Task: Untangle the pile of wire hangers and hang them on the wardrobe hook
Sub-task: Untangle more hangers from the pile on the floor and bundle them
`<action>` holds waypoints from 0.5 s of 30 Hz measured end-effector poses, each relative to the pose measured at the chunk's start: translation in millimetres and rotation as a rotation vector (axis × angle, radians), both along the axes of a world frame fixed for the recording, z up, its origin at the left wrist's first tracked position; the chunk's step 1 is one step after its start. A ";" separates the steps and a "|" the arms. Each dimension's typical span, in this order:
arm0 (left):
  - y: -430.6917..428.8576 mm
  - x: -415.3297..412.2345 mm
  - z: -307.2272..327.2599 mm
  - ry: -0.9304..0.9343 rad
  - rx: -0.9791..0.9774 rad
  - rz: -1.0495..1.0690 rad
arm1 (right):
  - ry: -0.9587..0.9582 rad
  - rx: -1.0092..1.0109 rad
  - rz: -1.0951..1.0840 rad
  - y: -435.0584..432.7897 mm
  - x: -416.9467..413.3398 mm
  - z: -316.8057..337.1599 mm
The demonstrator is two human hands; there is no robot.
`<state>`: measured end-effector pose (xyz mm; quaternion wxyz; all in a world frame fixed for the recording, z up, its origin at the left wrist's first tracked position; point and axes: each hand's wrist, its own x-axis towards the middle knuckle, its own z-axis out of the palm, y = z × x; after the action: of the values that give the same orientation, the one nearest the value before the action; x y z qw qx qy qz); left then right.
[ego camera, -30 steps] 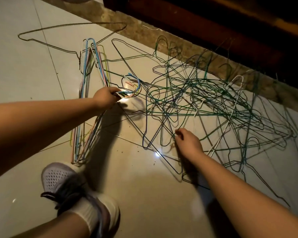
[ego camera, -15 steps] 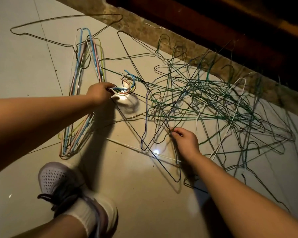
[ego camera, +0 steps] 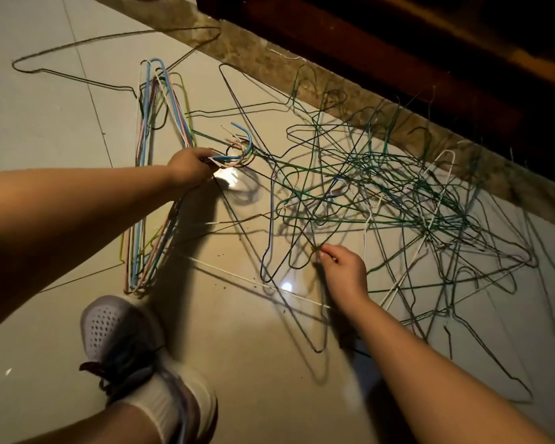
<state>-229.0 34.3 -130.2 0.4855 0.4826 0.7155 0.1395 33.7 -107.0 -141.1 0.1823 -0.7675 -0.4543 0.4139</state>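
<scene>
A tangled pile of wire hangers (ego camera: 398,193), mostly green and dark with a few white ones, sprawls over the tiled floor at centre and right. My left hand (ego camera: 191,166) grips the necks of a sorted bundle of coloured hangers (ego camera: 148,174); their hooks stick out past my fingers and their bodies lie flat on the floor to the left. My right hand (ego camera: 342,267) pinches a dark wire at the near edge of the pile. The wardrobe hook is out of view.
A single dark hanger (ego camera: 77,72) lies apart at the upper left. A stone threshold (ego camera: 269,62) runs diagonally along the back, with a dark wooden wardrobe base (ego camera: 398,43) behind it. My shoe (ego camera: 125,341) rests on the floor (ego camera: 45,123) at the lower left.
My left hand has lifted the bundle's hooks slightly and they now point upward. My right hand has shifted its fingers on a wire at the pile's near edge, and the nearest hangers have moved a little.
</scene>
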 end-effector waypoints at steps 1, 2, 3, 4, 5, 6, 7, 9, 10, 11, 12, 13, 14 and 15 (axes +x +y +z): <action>2.1 1.3 1.1 -0.016 0.006 0.019 | -0.008 0.004 0.014 -0.9 -0.1 1.0; 3.5 3.0 1.9 -0.032 0.011 0.041 | -0.015 0.004 0.028 -1.3 -0.1 1.3; 4.1 4.8 2.4 -0.049 0.015 0.061 | -0.023 -0.001 0.038 -1.2 0.0 1.3; 4.0 6.7 3.1 -0.064 0.018 0.076 | -0.032 -0.008 0.042 -0.3 -0.6 1.0; 3.0 7.7 3.6 -0.069 0.027 0.085 | -0.040 -0.017 0.042 1.2 -2.0 0.2; 2.2 8.1 3.6 -0.062 0.039 0.089 | -0.045 -0.023 0.033 2.7 -3.7 -1.3; 1.7 8.0 3.5 -0.055 0.055 0.092 | -0.040 -0.031 0.009 3.2 -6.5 -3.1; 2.1 7.4 5.7 -0.066 0.082 0.111 | 0.000 -0.058 -0.064 1.3 -12.5 -6.8; 2.8 7.8 6.9 -0.080 0.087 0.129 | 0.023 -0.071 -0.089 -1.4 -14.6 -8.5; 4.1 7.9 8.1 -0.093 0.090 0.148 | 0.040 -0.085 -0.092 -4.5 -16.0 -9.8; 5.3 7.7 8.8 -0.103 0.091 0.165 | 0.046 -0.102 -0.074 -7.3 -16.8 -10.2; 6.2 7.4 9.3 -0.109 0.091 0.178 | 0.043 -0.119 -0.050 -9.1 -16.8 -10.1; 6.5 7.2 9.5 -0.109 0.088 0.185 | 0.038 -0.136 -0.031 -9.5 -15.9 -9.4; 6.4 6.5 9.0 -0.103 0.084 0.185 | 0.042 -0.150 -0.027 -8.7 -14.3 -9.1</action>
<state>-222.5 40.7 -121.2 0.4861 0.4267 0.7245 0.2382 19.4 -115.7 -150.3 0.1394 -0.7763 -0.4076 0.4602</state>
